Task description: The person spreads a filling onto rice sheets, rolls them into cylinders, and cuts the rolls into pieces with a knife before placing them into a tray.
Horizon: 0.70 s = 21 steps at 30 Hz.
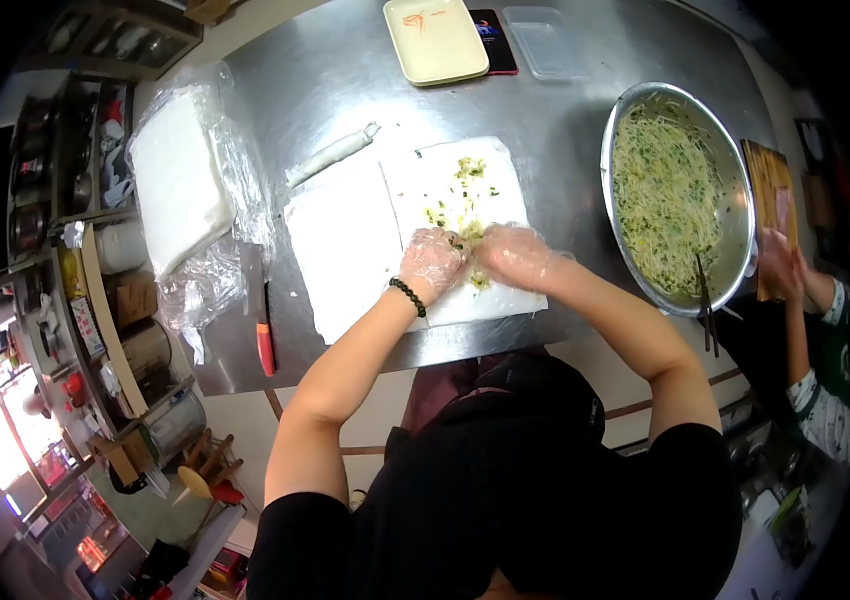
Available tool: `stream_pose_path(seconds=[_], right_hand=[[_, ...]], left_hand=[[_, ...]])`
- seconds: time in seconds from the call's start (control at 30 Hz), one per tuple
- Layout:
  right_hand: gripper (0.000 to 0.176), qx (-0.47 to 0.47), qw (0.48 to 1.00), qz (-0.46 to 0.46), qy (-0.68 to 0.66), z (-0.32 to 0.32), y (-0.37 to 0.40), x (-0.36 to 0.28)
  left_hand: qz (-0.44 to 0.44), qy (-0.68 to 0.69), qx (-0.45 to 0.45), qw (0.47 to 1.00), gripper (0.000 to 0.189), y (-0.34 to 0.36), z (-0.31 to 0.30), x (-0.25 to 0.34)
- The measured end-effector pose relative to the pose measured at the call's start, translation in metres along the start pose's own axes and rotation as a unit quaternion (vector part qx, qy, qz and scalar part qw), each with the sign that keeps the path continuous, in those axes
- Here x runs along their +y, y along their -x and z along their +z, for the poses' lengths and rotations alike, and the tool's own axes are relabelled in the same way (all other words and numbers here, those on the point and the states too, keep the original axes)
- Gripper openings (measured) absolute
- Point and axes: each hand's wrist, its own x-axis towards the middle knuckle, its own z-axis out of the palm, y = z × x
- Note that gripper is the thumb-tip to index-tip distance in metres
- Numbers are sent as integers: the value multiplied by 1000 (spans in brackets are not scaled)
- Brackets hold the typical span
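Observation:
Two stacks of thin white wrapper sheets lie side by side on the steel table, and a line of chopped vegetable filling [471,178] runs down the right-hand wrapper stack [517,220]. My left hand [434,260], in a clear plastic glove, is closed at the filling's left side, with green bits showing at its fingers. Opposite it, my gloved right hand [515,257] has its fingers curled together over the filling; what they hold is hidden. Beside my left hand is the left wrapper stack [345,245]. A rolled wrapper [331,157] lies beyond that stack.
A large metal bowl [609,180] of shredded vegetables, with chopsticks [705,305], stands right. A red-handled knife [265,345] and plastic-wrapped white sheets [180,175] lie left. A cream tray [435,55], phone [495,45] and clear container [545,45] sit at the far edge. Another person's hands [783,262] are right.

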Motion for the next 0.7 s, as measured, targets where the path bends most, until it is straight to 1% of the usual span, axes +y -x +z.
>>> stream_pose_path(seconds=[0.03,0.07,0.1,0.13,0.17,0.23,0.27,0.3,0.33,0.37,0.4,0.43,0.47,0.5,0.53,0.57,0.63,0.67,0.7], right_hand=[[23,1,1000,3,-3,3,-4,6],[22,170,985,-24,33,7,-15,17],[22,334,939,-51,69,8,-24,28],[22,336,938,-48,65,6,-29,38],[23,348,934,-53,68,2,-33,49],[24,361,928,-55,71,0,-23,47],[25,376,917,-111,67,9,-11,37],[25,390,903,-166,62,15,0,26],[29,318,921,-205,92,28,5,23],[30,281,934,-194,106,43,14,24],[29,175,970,-113,123,42,20,15],[29,64,988,-31,139,37,22,9],[27,202,972,-72,101,41,12,11],[25,334,934,-111,56,45,-1,14],[31,319,930,-163,88,30,-14,20],[31,324,928,-163,89,24,-23,31],[30,381,915,-53,121,16,-27,40],[28,379,908,-75,163,20,-23,39],[28,378,908,-76,162,28,-13,34]], left_hand=[[4,1,-2,1000,16,-5,-5,0],[-4,-24,89,996,19,-12,-7,-3],[-12,-48,178,983,22,-20,-9,-8],[-49,-56,105,992,23,-27,-15,-17],[-92,-41,90,991,23,-33,-18,-29],[-100,-59,160,980,22,-20,-31,-28],[-101,-26,94,990,25,-17,-29,-25],[-179,170,31,969,23,-7,-8,-20],[-157,148,35,976,21,6,-11,2],[-133,125,40,982,19,20,-17,21],[-66,55,24,996,18,30,-8,21],[0,-15,8,1000,17,34,-4,22],[-21,15,60,998,17,31,3,19],[-27,-11,106,994,11,17,5,13],[-73,-13,94,993,12,4,-4,5],[-116,-16,85,990,12,-7,-14,-4],[-114,-92,232,962,16,-15,-27,-15],[-146,-34,141,979,15,-13,-27,-6],[-262,171,71,947,12,-5,-1,-3]])
